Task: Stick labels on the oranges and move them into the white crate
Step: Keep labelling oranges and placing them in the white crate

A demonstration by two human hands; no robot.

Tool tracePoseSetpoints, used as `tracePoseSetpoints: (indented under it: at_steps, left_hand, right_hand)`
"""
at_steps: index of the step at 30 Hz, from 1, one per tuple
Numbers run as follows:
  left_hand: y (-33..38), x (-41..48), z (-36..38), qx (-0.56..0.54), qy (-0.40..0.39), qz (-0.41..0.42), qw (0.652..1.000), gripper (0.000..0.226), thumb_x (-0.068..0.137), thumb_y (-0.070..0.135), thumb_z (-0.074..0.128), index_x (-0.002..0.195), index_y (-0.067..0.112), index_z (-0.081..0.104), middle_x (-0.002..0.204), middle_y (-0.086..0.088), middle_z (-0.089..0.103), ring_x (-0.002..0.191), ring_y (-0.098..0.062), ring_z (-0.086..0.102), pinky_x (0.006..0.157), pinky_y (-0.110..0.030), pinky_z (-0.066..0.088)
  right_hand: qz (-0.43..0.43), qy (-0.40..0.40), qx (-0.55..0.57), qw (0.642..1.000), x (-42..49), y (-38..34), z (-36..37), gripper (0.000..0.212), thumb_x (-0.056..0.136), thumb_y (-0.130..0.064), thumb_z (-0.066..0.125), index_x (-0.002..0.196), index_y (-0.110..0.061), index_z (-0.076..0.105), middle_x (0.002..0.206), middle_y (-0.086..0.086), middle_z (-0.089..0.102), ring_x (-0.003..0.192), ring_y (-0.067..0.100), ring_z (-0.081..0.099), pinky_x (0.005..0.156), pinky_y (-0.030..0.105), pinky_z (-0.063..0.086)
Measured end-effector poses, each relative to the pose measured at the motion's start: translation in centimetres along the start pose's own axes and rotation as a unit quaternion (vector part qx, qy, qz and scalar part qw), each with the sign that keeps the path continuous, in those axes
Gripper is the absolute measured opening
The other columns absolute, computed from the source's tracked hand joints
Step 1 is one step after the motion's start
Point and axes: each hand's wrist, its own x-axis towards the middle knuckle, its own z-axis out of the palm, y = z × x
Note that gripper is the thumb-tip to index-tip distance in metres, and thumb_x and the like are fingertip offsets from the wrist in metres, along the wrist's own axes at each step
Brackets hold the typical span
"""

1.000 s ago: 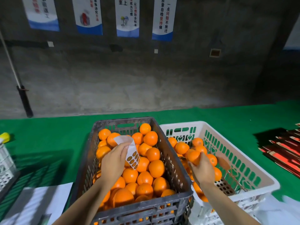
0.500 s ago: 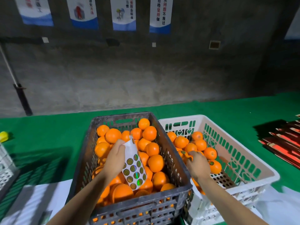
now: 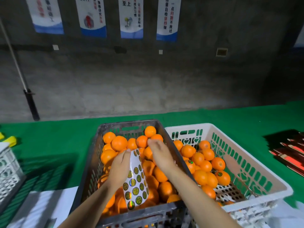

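Label sheet (image 3: 135,181) in fingers of left hand (image 3: 119,168)

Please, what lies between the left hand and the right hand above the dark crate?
In the head view, the label sheet, which the left hand holds, stands between it and the right hand; oranges in the dark crate show underneath.

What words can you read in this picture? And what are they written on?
"一点问题不放过" and "自检坚持做": on the rightmost poster on the wall.
"至上" and "让习惯符合标准": on the third poster from the left.
The second poster: too blurred to read.
The leftmost poster: too blurred to read.
Round stickers on the label sheet: print too small to read.
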Motion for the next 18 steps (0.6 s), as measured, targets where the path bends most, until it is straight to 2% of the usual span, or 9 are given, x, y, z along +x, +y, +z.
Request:
tracePoseSetpoints:
  at_steps: [2,3,5,6,8,11,14,16,18]
  left_hand:
    - [-0.2,0.1,0.0,0.006,0.011,0.017,1.0,0.044,0.105,0.036,0.039,0.063,0.024,0.046,0.054,0.009,0.05,0.054,-0.002,0.047,0.063,-0.032,0.038]
    - [-0.2,0.1,-0.1,0.008,0.017,0.017,1.0,0.043,0.105,0.035,0.039,0.065,0.022,0.049,0.056,0.008,0.053,0.056,-0.004,0.05,0.063,-0.032,0.039]
    - [-0.2,0.2,-0.1,0.023,0.021,0.019,0.999,0.042,0.105,0.034,0.038,0.067,0.02,0.051,0.058,0.008,0.055,0.057,-0.002,0.052,0.063,-0.031,0.04]
    - [-0.3,0.1,-0.1,0.034,0.02,0.026,0.999,0.041,0.105,0.032,0.037,0.069,0.019,0.051,0.059,0.008,0.055,0.057,-0.001,0.051,0.063,-0.031,0.04]
    - [-0.5,0.1,-0.2,0.067,0.017,0.052,0.996,0.039,0.106,0.03,0.035,0.072,0.018,0.051,0.063,0.007,0.053,0.063,-0.003,0.052,0.066,-0.029,0.041]
    - [-0.8,0.1,-0.2,0.096,0.009,0.089,0.991,0.037,0.107,0.028,0.032,0.075,0.021,0.05,0.067,0.008,0.054,0.067,-0.006,0.054,0.066,-0.025,0.041]
    - [-0.8,0.2,-0.3,0.077,-0.005,0.101,0.992,0.036,0.107,0.025,0.033,0.077,0.017,0.052,0.067,-0.001,0.057,0.066,-0.016,0.059,0.062,-0.034,0.048]
    - [-0.6,0.3,-0.4,0.029,-0.018,0.058,0.998,0.037,0.106,0.029,0.034,0.082,0.016,0.058,0.073,-0.007,0.065,0.073,-0.026,0.066,0.063,-0.035,0.053]
    - [-0.7,0.4,-0.6,-0.012,-0.03,0.001,0.999,0.037,0.105,0.041,0.035,0.091,0.021,0.063,0.088,-0.002,0.071,0.088,-0.024,0.068,0.078,-0.037,0.056]
  right_hand:
    - [0.051,-0.003,-0.003,0.999,-0.9,1.8,1.8,0.051,0.099,-0.059,0.044,0.115,-0.014,0.062,0.108,0.005,0.066,0.095,0.009,0.061,0.085,0.035,0.047]
    - [0.051,0.0,-0.017,0.999,-1.1,2.4,2.3,0.059,0.099,-0.061,0.04,0.115,-0.008,0.061,0.106,0.01,0.066,0.089,0.009,0.06,0.086,0.035,0.047]
    - [0.027,0.006,-0.033,0.999,-0.8,2.9,2.4,0.06,0.102,-0.058,0.035,0.115,-0.005,0.061,0.105,0.01,0.066,0.096,0.017,0.061,0.091,0.042,0.046]
    - [0.026,-0.002,-0.031,0.999,-0.8,2.9,2.2,0.057,0.103,-0.056,0.034,0.116,-0.008,0.062,0.108,0.005,0.065,0.103,0.017,0.06,0.09,0.041,0.044]
    - [0.047,-0.04,-0.017,0.998,-0.8,2.8,1.8,0.05,0.103,-0.057,0.034,0.123,-0.02,0.06,0.114,-0.008,0.061,0.109,0.011,0.054,0.087,0.028,0.039]
    - [0.052,-0.077,0.038,0.995,-0.7,3.0,1.6,0.041,0.1,-0.058,0.042,0.124,-0.028,0.056,0.115,-0.016,0.058,0.111,0.006,0.053,0.081,0.015,0.038]
    - [0.048,-0.128,0.039,0.99,-1.4,3.5,2.0,0.055,0.091,-0.065,0.056,0.136,-0.033,0.048,0.127,-0.022,0.054,0.119,0.003,0.054,0.093,0.017,0.041]
    - [0.037,-0.178,0.045,0.982,-1.7,3.5,2.1,0.057,0.082,-0.066,0.067,0.13,-0.039,0.051,0.122,-0.025,0.064,0.112,0.001,0.063,0.089,0.017,0.049]
    - [0.011,-0.188,0.039,0.981,-1.6,3.5,2.0,0.058,0.08,-0.056,0.075,0.131,-0.035,0.054,0.118,-0.017,0.07,0.107,0.001,0.067,0.087,0.021,0.054]
